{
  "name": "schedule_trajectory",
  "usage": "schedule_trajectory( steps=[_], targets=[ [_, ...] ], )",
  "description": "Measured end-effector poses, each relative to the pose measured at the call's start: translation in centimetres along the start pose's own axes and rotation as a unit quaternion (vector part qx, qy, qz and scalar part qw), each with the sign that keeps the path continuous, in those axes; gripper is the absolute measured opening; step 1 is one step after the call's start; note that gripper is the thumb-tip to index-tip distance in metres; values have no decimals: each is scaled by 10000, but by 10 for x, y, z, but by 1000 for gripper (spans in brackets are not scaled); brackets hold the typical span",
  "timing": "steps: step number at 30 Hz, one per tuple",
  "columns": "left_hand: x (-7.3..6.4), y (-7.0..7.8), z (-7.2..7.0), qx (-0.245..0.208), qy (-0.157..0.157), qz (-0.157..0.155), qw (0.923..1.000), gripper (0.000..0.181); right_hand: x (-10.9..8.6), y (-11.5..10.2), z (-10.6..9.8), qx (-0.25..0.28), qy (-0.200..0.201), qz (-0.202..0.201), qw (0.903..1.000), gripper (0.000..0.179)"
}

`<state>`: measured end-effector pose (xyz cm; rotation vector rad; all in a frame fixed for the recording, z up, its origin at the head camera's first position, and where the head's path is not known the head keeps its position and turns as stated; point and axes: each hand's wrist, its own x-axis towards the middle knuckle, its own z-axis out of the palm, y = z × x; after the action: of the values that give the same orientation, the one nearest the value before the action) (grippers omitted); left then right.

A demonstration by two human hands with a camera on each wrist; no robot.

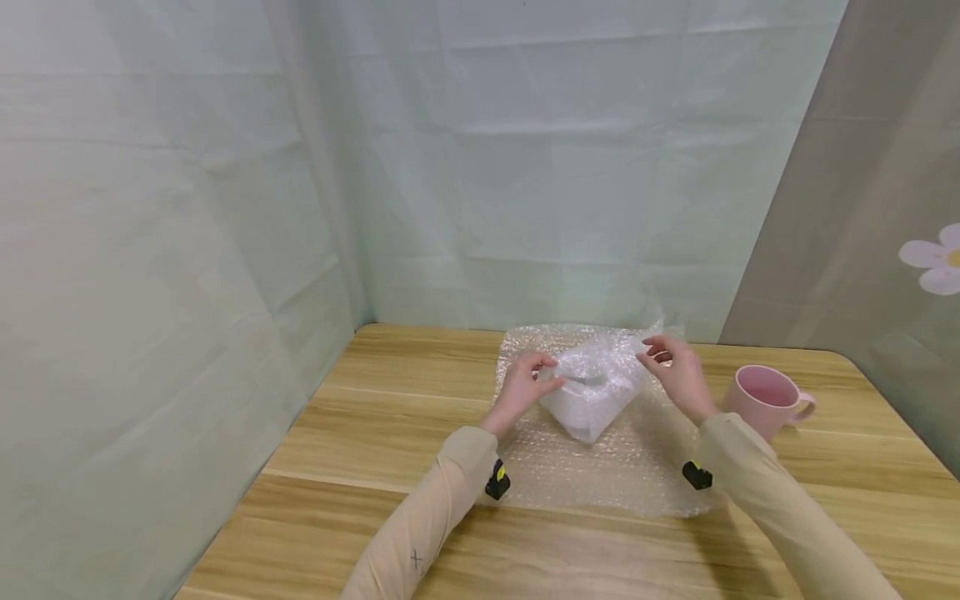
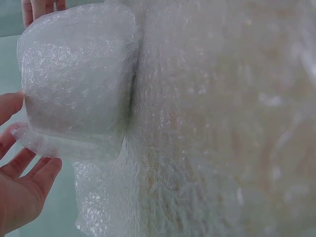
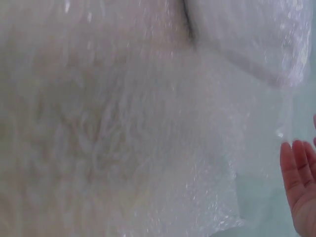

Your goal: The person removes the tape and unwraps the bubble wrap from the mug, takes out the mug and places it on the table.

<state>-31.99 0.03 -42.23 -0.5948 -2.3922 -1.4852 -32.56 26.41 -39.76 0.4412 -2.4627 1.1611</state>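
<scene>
A white object wrapped in bubble wrap [image 1: 588,408] sits near the back of the table; its kind is hidden by the wrap. At its left side my left hand [image 1: 525,385] pinches the wrap's edge between thumb and fingers. In the left wrist view, a loose flap [image 2: 64,145] of the wrap lies by those fingers. My right hand [image 1: 678,375] is at the back right, thumb and fingers holding a raised, see-through edge of the wrap. Fingers of the right hand [image 3: 301,182] look fairly straight in the right wrist view. A spread sheet of bubble wrap [image 1: 570,479] lies beneath.
A pink mug [image 1: 765,400] stands close beside the right forearm, its handle to the right. The wooden table [image 1: 390,433] meets pale green curtains [image 1: 525,167] behind and to the left. A brownish curtain with a white flower [image 1: 933,258] hangs at the right.
</scene>
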Motion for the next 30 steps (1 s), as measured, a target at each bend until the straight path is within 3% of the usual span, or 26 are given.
schedule_trajectory(
  steps=[4, 11, 21, 30],
  targets=[
    [-1, 1, -1, -53, -20, -55, 10000, 28, -3, -6, 4, 261, -351, -143, 9989, 27],
    [-1, 0, 0, -84, -39, 0, 10000, 26, -14, -16, 9, 466, -987, 176, 9939, 44],
    [0, 3, -1, -41, -27, -48, 10000, 28, -21, -14, 24, 95, -985, -401, 9943, 56],
    [-2, 2, -1, 33, 3, -13, 10000, 28, -25, -17, 28, -25, -1217, -356, 9919, 64]
  ],
)
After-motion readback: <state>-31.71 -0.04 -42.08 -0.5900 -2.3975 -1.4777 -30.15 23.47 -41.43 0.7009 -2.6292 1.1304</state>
